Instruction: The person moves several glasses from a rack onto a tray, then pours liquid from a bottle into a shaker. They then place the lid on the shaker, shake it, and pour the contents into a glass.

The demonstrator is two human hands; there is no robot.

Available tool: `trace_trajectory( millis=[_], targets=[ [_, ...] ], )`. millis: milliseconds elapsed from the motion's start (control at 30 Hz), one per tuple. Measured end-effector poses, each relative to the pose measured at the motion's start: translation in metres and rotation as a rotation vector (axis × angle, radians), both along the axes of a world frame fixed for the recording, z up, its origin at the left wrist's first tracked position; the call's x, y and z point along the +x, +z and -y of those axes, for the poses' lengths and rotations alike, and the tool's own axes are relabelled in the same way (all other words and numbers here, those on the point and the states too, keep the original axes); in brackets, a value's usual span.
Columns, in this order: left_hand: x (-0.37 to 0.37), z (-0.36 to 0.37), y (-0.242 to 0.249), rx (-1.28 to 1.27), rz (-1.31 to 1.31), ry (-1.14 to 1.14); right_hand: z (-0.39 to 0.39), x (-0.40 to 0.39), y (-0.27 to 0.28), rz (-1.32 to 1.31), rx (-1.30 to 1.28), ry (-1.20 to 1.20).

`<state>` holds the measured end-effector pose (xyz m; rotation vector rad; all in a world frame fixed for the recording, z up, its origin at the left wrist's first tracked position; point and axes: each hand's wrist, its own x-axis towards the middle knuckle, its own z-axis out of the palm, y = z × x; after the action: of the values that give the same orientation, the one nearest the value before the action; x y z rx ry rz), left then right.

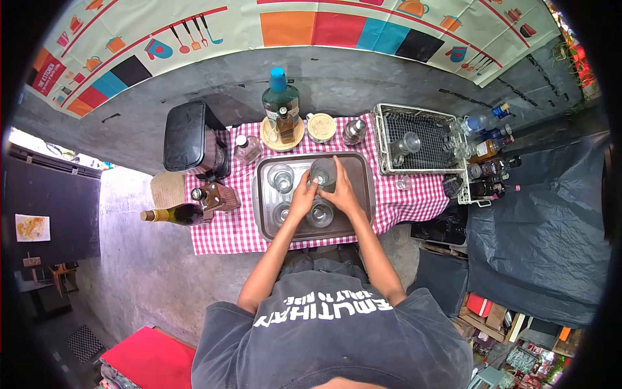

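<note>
Head camera, looking straight down: you stood at a small table covered by a red-checked cloth (414, 194), both arms stretched out over a brown tray (364, 188) at its centre. Your right hand (341, 192) was wrapped around a clear glass (323, 174) at the tray's twelve o'clock edge, fingers closed on its right side. Your left hand (302, 198) met the same glass from the nine o'clock side, fingertips touching its lower wall; whether that hand fully gripped it could not be told. Three more glasses stood on the tray: one (281, 177) at ten o'clock, one (320, 212) just below your hands at six o'clock, and one (280, 212) at seven o'clock, partly under your left wrist. Beyond the tray, at twelve o'clock, a green bottle with a blue cap (280, 94) stood behind a small brown bottle (284, 126). At three o'clock sat a white wire basket (447, 139) with a glass jar inside, and past it a cluster of bottles (489, 155). At nine o'clock a dark wine bottle (175, 214) lay on its side, near a black appliance (191, 136).
</note>
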<state>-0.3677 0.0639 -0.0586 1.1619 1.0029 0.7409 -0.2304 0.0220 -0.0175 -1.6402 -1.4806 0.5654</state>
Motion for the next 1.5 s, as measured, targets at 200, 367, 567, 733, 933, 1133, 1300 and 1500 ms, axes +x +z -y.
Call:
trace_trajectory(
  millis=[200,367,567,733,933,1133,1300,1500],
  targets=[
    [0.000,0.002,-0.016,0.130,-0.155,-0.013,0.009,-0.003,-0.016,-0.209,-0.133,-0.099],
    [-0.001,0.006,-0.003,0.072,-0.098,0.020,0.008,-0.003,-0.020,-0.174,-0.118,-0.096],
    [-0.002,0.007,0.007,0.067,-0.063,0.006,0.011,-0.002,-0.021,-0.211,-0.146,-0.088],
    [-0.015,0.024,0.022,0.022,-0.076,0.131,0.043,0.013,-0.006,-0.227,-0.241,-0.141],
    [-0.067,0.085,0.064,-0.143,0.073,-0.175,0.146,0.045,-0.027,-0.407,-0.378,-0.235],
    [-0.069,0.148,-0.013,-0.169,-0.250,-0.659,0.276,0.074,-0.145,-0.676,-0.610,-0.190],
    [-0.061,0.186,-0.068,-0.021,-0.544,-0.902,0.328,0.077,-0.160,-0.709,-1.124,-0.395],
    [-0.038,0.226,-0.143,-0.059,-0.751,-0.851,0.354,0.124,-0.177,-0.750,-1.124,-0.330]
  ],
)
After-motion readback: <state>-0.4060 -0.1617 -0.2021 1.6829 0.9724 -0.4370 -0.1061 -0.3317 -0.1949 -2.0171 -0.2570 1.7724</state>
